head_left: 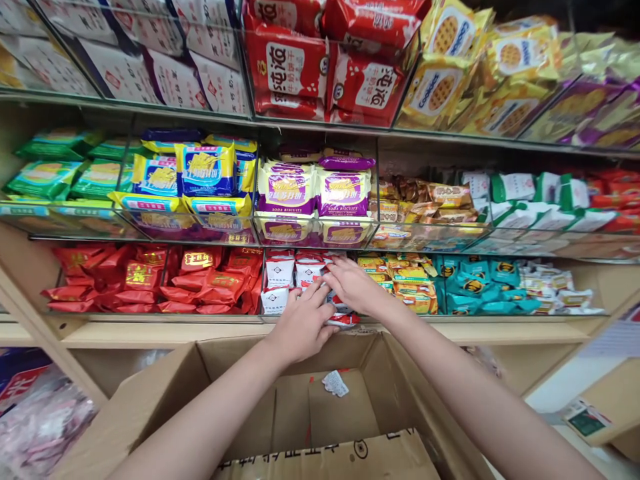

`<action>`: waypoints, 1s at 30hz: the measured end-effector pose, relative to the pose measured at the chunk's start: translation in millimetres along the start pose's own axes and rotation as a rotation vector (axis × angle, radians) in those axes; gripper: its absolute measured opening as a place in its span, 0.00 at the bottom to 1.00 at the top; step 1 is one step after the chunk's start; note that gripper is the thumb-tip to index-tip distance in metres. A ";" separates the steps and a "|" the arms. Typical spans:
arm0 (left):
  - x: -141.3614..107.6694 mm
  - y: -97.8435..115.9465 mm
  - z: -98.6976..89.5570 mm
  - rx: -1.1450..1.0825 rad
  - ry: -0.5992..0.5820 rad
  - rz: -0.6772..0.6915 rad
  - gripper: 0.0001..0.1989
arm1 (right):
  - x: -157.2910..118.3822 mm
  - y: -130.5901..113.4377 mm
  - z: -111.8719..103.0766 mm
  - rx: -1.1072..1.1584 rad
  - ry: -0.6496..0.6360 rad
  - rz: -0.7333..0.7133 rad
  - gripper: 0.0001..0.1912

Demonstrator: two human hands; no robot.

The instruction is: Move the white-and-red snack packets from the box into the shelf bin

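Both hands reach over an open cardboard box (345, 407) into the lowest shelf row. My left hand (305, 323) rests at small white packets with red edges (279, 270), its fingers partly spread over the compartment's front edge. Just right of it and farther in, my right hand (353, 283) lies over the same packets, its fingers stretched forward and near the left fingertips. Neither palm's underside shows. Down in the box sits a small white crumpled piece (335, 383).
Red packets (215, 283) fill the compartments to the left; yellow packets (410, 277) and teal packets (473, 283) lie to the right. Clear dividers and front panels edge the rows. Above are soda biscuits (345, 190). Another carton (607, 400) stands at lower right.
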State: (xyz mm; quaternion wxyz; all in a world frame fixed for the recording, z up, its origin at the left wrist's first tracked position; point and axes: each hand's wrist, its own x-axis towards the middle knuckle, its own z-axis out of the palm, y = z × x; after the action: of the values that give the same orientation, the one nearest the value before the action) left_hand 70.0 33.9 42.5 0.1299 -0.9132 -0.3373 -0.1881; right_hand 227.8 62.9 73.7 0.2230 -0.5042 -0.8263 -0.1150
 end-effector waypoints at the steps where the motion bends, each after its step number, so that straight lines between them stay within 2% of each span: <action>1: -0.8 0.4 0.9 0.001 0.010 0.001 0.11 | 3.7 -1.4 2.0 -0.020 -0.041 0.019 0.22; 4: -2.3 0.8 2.4 0.000 0.025 0.004 0.09 | 13.9 -2.5 4.6 -0.051 -0.105 0.044 0.23; 8: -3.7 -0.5 4.1 -0.013 0.031 0.003 0.09 | 17.8 -0.4 -0.7 -0.032 -0.077 0.011 0.20; 12: -5.6 -2.5 6.6 -0.026 0.038 0.007 0.10 | 6.2 3.7 -14.1 0.033 0.014 0.024 0.14; 15: -6.7 -3.5 8.2 -0.036 0.048 0.023 0.09 | -5.6 7.9 -19.8 0.116 -0.044 0.055 0.14; 19: -9.7 -3.3 9.8 -0.055 0.075 0.030 0.09 | -15.3 13.2 -12.4 0.175 -0.129 0.063 0.15; 25: -16.5 -2.4 11.7 -0.040 0.104 0.070 0.09 | -20.3 17.8 -5.9 0.108 -0.108 0.099 0.12; 30: -16.1 -1.8 11.7 -0.025 0.103 0.072 0.10 | -22.1 19.2 -2.7 0.206 -0.057 0.106 0.10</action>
State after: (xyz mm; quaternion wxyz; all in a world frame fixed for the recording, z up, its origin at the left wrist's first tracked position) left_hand 60.4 30.3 25.3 0.1421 -0.9156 -0.2945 -0.2341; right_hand 254.1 53.5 64.7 0.2557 -0.5249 -0.8119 -0.0029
